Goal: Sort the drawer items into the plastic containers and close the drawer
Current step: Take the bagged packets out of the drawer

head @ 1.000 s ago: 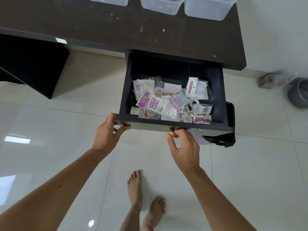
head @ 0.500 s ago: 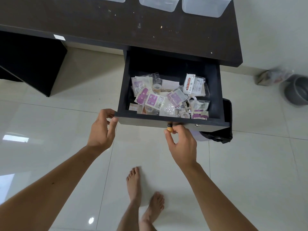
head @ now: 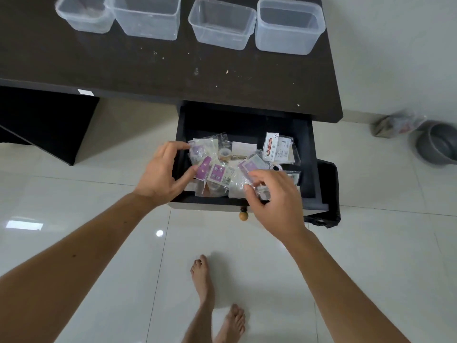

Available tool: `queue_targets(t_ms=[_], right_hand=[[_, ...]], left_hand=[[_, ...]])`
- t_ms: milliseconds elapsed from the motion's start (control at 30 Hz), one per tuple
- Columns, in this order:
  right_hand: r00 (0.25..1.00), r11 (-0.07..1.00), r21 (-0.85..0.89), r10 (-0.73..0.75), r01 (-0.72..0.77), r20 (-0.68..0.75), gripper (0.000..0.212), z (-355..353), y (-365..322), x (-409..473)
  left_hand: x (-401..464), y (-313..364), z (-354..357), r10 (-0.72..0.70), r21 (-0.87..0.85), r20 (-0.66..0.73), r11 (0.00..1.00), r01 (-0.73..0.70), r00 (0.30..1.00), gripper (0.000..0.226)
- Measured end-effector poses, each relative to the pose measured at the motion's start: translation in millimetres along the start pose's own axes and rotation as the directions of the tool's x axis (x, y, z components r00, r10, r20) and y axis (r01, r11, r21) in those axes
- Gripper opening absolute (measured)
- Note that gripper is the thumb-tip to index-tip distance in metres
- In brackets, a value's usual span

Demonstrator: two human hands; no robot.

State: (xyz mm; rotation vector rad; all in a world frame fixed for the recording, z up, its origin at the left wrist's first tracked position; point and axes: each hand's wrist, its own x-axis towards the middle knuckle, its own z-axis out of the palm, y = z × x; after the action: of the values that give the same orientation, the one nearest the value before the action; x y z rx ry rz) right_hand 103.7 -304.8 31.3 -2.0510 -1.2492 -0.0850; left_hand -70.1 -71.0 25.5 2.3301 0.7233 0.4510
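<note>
Both hands are reaching into the open drawer at the centre of the frame. Left hand is hovering over the drawer's left wall with fingers spread and loosely bent, its fingertips just touching a clear packet at the upper left of the pile, its thumb lying by a purple-and-white packet. Right hand is curling over the drawer's front edge, thumb and forefinger pinching a crinkled clear plastic bag near the front of the pile.

Small packets are lying heaped across the drawer floor: a white card with a red label is sitting toward the upper right, a roll of clear tape is resting near the back centre, and another purple-printed packet is lying in the middle. A round wooden knob is sticking out from the drawer front, just beside the right hand.

Four clear plastic containers are standing in a row along the top of the frame on the dark table, all apart from the drawer. Bare feet are showing on the glossy white tiled floor at the bottom centre. A grey bucket is sitting at the right edge, with a crumpled bag next to it.
</note>
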Motion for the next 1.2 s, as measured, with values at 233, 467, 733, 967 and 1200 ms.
queue_targets(t_ms=[233,467,733,967,1200], right_hand=[[0.873,0.986,-0.156,0.124,-0.055,0.471,0.049,19.2,56.2,67.0],[0.78,0.947,-0.323,0.2,0.003,0.593,0.071,27.3,76.5,79.7],[0.801,0.975,-0.084,0.217,-0.205,0.559,0.024,13.6,69.0,85.7],[0.863,0.91,0.149,0.302,-0.388,0.405,0.019,-9.9,60.1,107.0],[0.872,0.804,0.355,0.385,-0.477,0.302,0.017,-23.4,57.5,123.7]], left_hand=[[57.4,6.7,29.8,0.069,0.144,0.373,0.981,-0.131,0.925,0.073],[78.9,-0.8,56.7,0.093,0.28,0.514,0.922,-0.269,0.853,0.061],[84.0,8.1,47.7,-0.1,-0.056,0.406,0.989,0.134,0.908,0.018],[77.2,17.9,51.4,-0.219,-0.268,0.381,0.904,0.334,0.898,0.049],[76.9,21.1,51.8,-0.235,-0.409,0.339,0.835,0.368,0.911,0.034]])
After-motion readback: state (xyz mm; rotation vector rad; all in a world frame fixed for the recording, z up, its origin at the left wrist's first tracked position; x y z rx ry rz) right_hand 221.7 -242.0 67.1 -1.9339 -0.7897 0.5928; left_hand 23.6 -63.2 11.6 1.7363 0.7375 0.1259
